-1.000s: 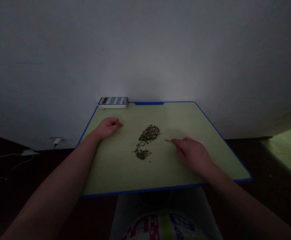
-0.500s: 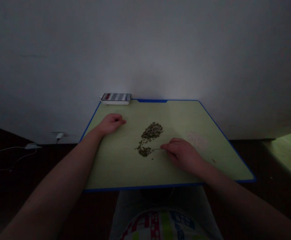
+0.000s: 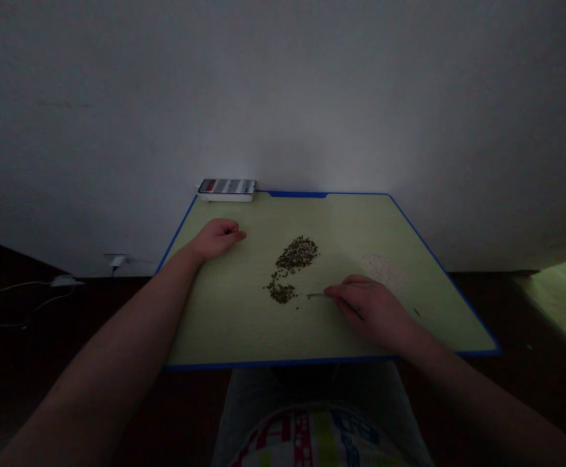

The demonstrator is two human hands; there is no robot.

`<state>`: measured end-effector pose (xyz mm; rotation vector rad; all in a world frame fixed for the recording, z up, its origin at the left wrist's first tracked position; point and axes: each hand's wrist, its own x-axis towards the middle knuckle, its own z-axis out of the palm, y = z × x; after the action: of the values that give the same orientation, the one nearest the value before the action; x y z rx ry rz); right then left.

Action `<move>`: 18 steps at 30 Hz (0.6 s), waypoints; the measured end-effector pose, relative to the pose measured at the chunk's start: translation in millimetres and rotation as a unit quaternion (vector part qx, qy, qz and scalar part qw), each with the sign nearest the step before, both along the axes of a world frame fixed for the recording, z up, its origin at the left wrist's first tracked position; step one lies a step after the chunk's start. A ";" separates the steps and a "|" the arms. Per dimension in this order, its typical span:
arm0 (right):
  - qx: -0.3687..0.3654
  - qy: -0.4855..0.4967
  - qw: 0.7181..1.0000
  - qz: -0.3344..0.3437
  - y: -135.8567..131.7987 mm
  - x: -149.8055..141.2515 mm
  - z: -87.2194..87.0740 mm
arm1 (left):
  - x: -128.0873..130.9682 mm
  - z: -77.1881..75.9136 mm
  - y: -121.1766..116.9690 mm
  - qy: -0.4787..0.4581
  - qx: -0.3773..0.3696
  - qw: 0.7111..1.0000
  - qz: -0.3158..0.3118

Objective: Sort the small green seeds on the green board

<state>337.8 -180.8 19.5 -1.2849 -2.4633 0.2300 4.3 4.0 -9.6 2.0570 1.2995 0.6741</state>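
Pale yellow-green with a blue edge, the table (image 3: 244,324) stands against a grey wall (image 3: 292,97) in dim light. At its far left lies a phone (image 3: 227,186) on a white box (image 3: 229,197). Small dark grains lie near the middle in a larger far pile (image 3: 297,253) and a smaller near pile (image 3: 281,293). The right hand (image 3: 367,308), right of the near pile, has its fingertips pinched closed on a thin tool (image 3: 316,295), whose tip points left, just short of that pile. Pale grains (image 3: 384,269) spread beyond this hand to the right. The left hand (image 3: 218,238) rests on the left side, fingers curled in; whether they hold anything, I cannot tell.
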 end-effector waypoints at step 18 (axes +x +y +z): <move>0.105 -0.158 0.982 -0.008 -36.1 -54.4 -19.9 | -1.5 -0.8 0.1 0.007 0.002 1.000 0.005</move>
<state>283.5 -216.8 -0.4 -1.3333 -2.6464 -0.2531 2.7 4.1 -10.3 2.0631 1.3187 0.6702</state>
